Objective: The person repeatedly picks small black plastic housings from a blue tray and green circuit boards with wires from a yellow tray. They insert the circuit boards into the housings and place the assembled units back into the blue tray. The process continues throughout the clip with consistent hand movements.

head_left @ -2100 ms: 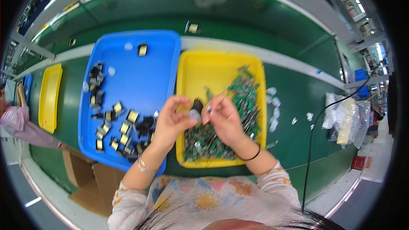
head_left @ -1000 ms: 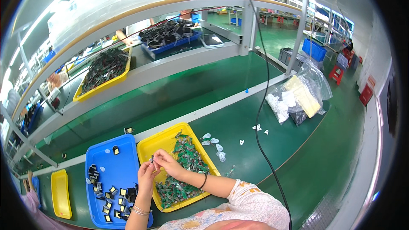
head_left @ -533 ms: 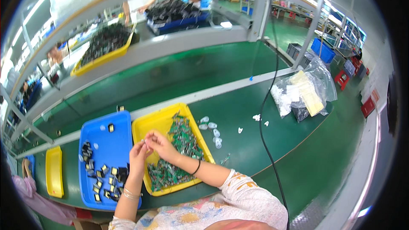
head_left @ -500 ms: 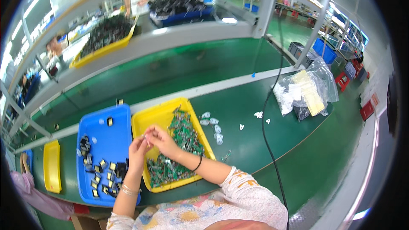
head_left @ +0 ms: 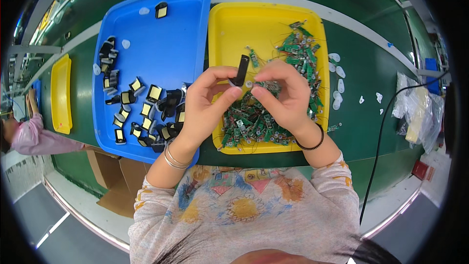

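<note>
Between the thumb and fingers of my left hand [head_left: 212,100] a narrow black plastic piece [head_left: 242,70] stands up, tilted slightly, with a pale bit at its lower end. My right hand [head_left: 286,95] is close beside it, thumb and forefinger bent toward each other. A small whitish round bit [head_left: 249,84] shows between the two hands; whether the right fingers hold it is unclear. Both hands are over a yellow tray [head_left: 229,17] heaped with small green circuit boards [head_left: 303,58] with thin wires. To the left, a blue tray [head_left: 146,34] holds several black parts with yellow pads [head_left: 154,93].
Pale oval pieces [head_left: 340,72] lie right of the yellow tray, with small white bits [head_left: 379,98] farther out. Plastic bags [head_left: 420,112] and a black cable [head_left: 378,151] are at the right. Another yellow tray [head_left: 61,93] and a person in pink [head_left: 44,134] are at far left.
The view has tilted down and come closer to the trays. My hands, earlier together at the fingertips, are now slightly apart, and the black piece shows in my left hand.
</note>
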The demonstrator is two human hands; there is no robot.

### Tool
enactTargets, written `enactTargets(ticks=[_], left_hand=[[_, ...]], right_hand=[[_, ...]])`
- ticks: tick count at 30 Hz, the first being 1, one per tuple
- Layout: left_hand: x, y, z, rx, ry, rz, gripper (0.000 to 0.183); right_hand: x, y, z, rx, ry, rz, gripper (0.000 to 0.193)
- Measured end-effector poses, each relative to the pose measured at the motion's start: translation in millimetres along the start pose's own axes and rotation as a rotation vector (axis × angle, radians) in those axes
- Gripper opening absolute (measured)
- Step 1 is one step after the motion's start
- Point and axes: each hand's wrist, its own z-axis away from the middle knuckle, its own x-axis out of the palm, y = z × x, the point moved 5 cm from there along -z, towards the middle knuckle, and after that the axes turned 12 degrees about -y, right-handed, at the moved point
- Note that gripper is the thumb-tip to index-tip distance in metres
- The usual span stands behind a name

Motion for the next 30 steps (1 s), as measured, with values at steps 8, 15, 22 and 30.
enactTargets(ticks=[8, 15, 22, 30], left_hand=[[-5, 8, 1, 0.072, 0.015, -0.13, 0.025], [-3, 10, 2, 0.096, -0.013, -0.282, 0.025], [-5, 10, 2, 0.086, 0.006, -0.263, 0.023], [-5, 10, 1, 0.107, 0.01, -0.231, 0.02]], right_hand=[[9, 1, -2, -0.032, -0.034, 0.102, 0.02], [10, -9, -4, -0.242, -0.093, 0.4, 0.022], [14, -13, -1, -0.358, -0.074, 0.575, 0.02], [16, -8, -1, -0.299, -0.102, 0.487, 0.022]])
